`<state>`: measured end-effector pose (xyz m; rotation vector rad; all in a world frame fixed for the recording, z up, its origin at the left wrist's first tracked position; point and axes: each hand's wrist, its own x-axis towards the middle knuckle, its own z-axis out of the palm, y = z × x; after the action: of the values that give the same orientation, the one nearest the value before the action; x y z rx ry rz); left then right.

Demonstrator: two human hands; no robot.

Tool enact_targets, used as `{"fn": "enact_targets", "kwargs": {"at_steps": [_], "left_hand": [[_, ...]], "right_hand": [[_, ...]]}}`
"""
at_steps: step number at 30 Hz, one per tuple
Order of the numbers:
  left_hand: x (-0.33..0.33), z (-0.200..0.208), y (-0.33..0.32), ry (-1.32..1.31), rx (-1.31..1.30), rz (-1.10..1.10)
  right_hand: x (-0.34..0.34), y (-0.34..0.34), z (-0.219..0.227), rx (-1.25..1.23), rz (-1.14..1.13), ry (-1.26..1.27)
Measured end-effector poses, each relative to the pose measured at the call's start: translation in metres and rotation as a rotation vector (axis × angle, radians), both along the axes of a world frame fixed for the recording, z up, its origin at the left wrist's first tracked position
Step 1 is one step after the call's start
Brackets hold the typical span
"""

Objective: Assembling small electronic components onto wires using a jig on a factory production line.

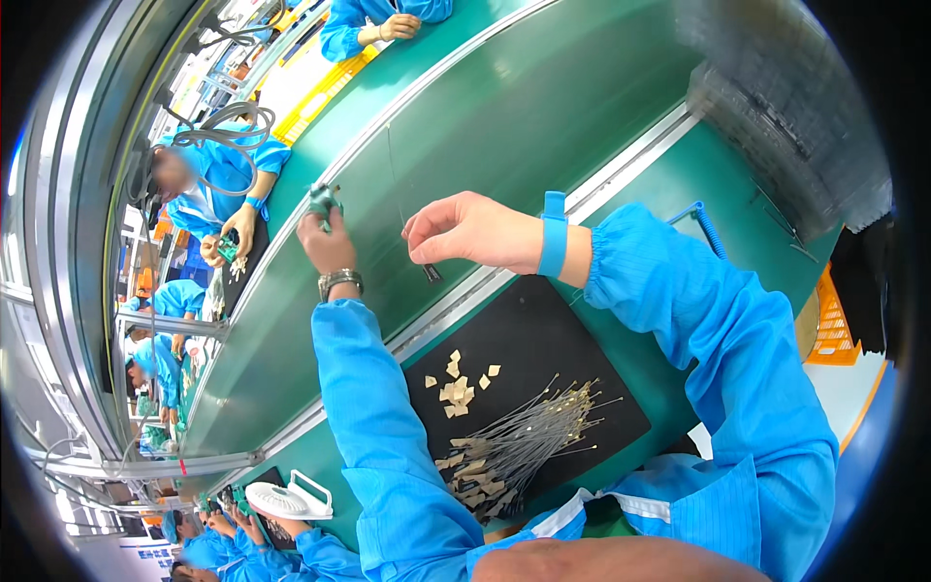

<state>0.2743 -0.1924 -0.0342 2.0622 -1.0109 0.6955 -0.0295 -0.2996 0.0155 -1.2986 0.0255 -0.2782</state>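
Over the green conveyor belt, my left hand is stretched out to the far rail, its fingers closed on a small green part whose exact kind I cannot make out. My right hand pinches a thin cable; a dark end hangs below the fingers and a fine strand rises above them. Nearer to me, a black mat carries a bundle of thin grey cables with small metal tips. Beige tape pieces lie loose beside the bundle.
A metal rail runs between the belt and my green bench. A white lamp-like device stands at the lower left. At right are a blue coiled cord and an orange crate. Co-workers in blue sit across the belt; one handles a green part.
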Motion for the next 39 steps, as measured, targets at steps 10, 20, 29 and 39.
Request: {"fn": "enact_targets", "kwargs": {"at_steps": [10,20,29,39], "left_hand": [[0.003,0.003,0.000,0.942,-0.043,0.244],[-0.005,0.007,0.002,0.785,0.228,0.171],[0.035,-0.005,-0.017,1.135,0.066,0.104],[0.026,-0.010,-0.018,1.071,-0.025,-0.248]], "right_hand": [[0.005,-0.008,-0.015,-0.093,-0.107,0.000],[0.006,-0.015,-0.025,-0.190,-0.115,0.087],[0.013,-0.019,-0.037,-0.242,-0.137,0.138],[0.016,-0.023,-0.057,-0.320,-0.204,0.050]]}}
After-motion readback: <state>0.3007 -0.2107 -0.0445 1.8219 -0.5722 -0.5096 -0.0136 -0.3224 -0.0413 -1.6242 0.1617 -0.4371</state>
